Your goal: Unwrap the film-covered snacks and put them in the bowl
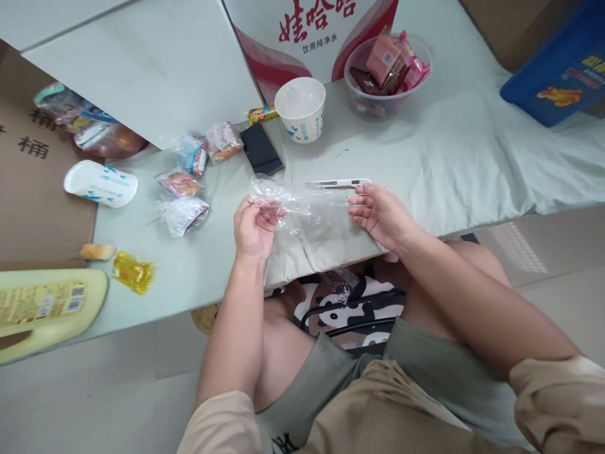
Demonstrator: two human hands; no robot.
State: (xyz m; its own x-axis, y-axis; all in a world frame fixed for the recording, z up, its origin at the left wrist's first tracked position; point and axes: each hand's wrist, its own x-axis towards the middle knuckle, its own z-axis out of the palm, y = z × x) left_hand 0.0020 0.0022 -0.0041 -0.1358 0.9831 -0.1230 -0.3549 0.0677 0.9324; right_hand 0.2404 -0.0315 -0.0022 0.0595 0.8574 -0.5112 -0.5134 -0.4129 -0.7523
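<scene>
A clear, crinkled plastic wrapper (302,203) is pinched in my left hand (255,228), its loose part spreading to the right above the table. My right hand (378,211) is at the wrapper's far end, fingers slightly curled and apart. A thin stretch of film reaches toward those fingertips; whether they touch it I cannot tell. Just behind my right fingers a white utility knife (340,183) lies on the cloth. Beyond my left hand lies a dark phone (261,149), with several wrapped snacks (179,183) to its left.
A white paper cup (301,110) stands upright near a clear bowl (387,98) of packaged snacks. Another paper cup (101,183) lies tipped over at left. A yellow wrapper (133,272), a bread piece (97,252) and a pale-yellow bottle (51,309) are nearby. A blue container (558,69) stands right.
</scene>
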